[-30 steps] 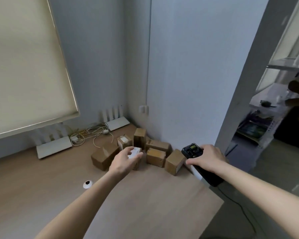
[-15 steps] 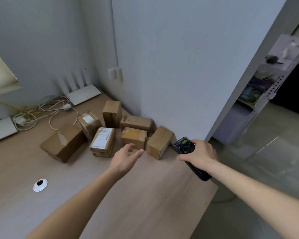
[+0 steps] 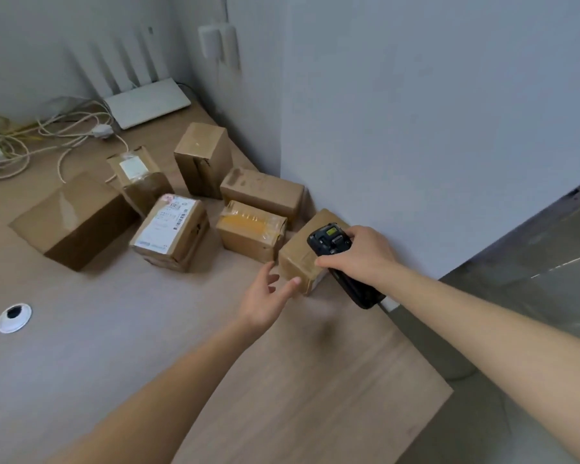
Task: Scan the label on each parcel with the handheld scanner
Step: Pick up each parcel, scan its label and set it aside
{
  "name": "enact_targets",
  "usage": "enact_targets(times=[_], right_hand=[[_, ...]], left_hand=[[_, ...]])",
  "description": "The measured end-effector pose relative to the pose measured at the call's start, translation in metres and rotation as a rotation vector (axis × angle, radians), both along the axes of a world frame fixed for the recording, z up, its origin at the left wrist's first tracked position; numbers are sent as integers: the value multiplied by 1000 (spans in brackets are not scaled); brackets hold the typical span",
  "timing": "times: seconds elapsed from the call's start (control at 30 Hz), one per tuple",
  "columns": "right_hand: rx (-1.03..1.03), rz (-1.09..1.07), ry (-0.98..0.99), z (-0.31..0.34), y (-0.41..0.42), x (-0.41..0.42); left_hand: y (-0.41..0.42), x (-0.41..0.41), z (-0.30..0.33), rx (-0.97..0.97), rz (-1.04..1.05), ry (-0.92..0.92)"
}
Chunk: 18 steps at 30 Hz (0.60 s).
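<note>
1. At the lower edge of the frame, your two bare forearms reach up across the wooden desk (image 3: pixel 181 346) toward centre frame.
2. Centre frame: your left hand (image 3: pixel 263 301) is spread, fingers loosely extended and gripping nothing. Its thumb tip lies at the lower corner of the nearest parcel (image 3: pixel 298 259); whether it actually touches cannot be told.
3. Just right of centre: your right hand (image 3: pixel 360 256) has its fingers wrapped round the black handheld scanner (image 3: pixel 329 241). The scanner head, with a small lit screen, sits above the nearest parcel's top face; the handle runs down and right, out past your wrist.
4. The nearest parcel stands against the base of the grey wall (image 3: pixel 416 128), by the desk's right edge.
5. Left of it, mid-frame: a parcel with yellowish tape (image 3: pixel 250 229), then a parcel with a white printed label (image 3: pixel 169 234) facing up, barcode visible.
6. Far left, mid-frame: a large plain brown parcel (image 3: pixel 71 219).
7. Behind that row: a flat parcel (image 3: pixel 262 190) by the wall corner, an upright tall parcel (image 3: pixel 203 159), and a tilted parcel with a small white sticker (image 3: pixel 138 177).
8. Lower left: a white cable grommet (image 3: pixel 14 318) set in the desk.
9. Upper left: loose pale cables (image 3: pixel 47 135) and a white router (image 3: pixel 146 102), antennas up against the wall.
</note>
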State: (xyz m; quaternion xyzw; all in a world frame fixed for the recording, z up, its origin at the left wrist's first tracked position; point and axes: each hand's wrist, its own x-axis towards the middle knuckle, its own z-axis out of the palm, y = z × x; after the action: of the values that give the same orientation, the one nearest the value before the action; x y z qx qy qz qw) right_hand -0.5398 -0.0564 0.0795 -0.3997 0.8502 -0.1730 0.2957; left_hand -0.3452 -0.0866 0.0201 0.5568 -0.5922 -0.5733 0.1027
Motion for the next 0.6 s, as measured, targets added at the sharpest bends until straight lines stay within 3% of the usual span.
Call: enact_targets(times=[0.2,0.6], right_hand=[[-21,62,-61,-22,-14,-14],[-75,17,-318,-28,15,-5]], left_hand=[[-1,-5,-22,62,46,133],[-5,29,-17,155,232,180]])
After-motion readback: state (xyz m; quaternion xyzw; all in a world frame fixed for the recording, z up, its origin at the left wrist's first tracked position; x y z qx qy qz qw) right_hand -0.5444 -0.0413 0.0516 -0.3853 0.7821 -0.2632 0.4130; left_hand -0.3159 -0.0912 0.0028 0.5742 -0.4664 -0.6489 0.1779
